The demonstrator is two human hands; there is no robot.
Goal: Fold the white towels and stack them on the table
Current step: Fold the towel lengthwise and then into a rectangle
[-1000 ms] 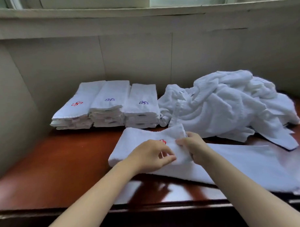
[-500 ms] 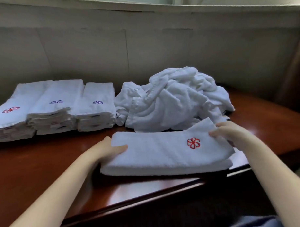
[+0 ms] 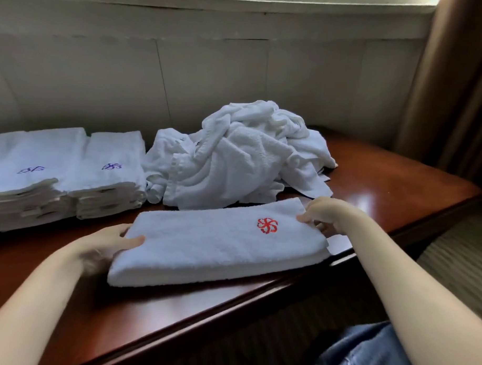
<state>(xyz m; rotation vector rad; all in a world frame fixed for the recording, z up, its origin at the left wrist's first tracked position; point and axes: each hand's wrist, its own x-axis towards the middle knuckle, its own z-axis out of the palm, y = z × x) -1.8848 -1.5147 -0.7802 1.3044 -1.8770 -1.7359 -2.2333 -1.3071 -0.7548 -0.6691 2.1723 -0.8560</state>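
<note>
Head view: a person is holding a folded towel (image 3: 209,243) by both short ends.
Folded towel: it is lying lengthwise left to right on the table (image 3: 384,177), close to the near edge, with a red emblem (image 3: 267,225) facing up toward its right end.
Left hand (image 3: 110,241): it is gripping the towel's left end, with the thumb lying on top and the fingers tucked out of sight beneath.
Right hand (image 3: 325,215): it is pinching the far right corner, with the fingers curling over the top.
Crumpled pile (image 3: 242,160): unfolded white towels are sitting just beyond the folded towel.
Finished stacks (image 3: 108,173): two are standing side by side at the far left, with blue emblems showing; the right one is touching the crumpled pile.
Surroundings: a brown curtain (image 3: 455,93) is hanging at the far right.
</note>
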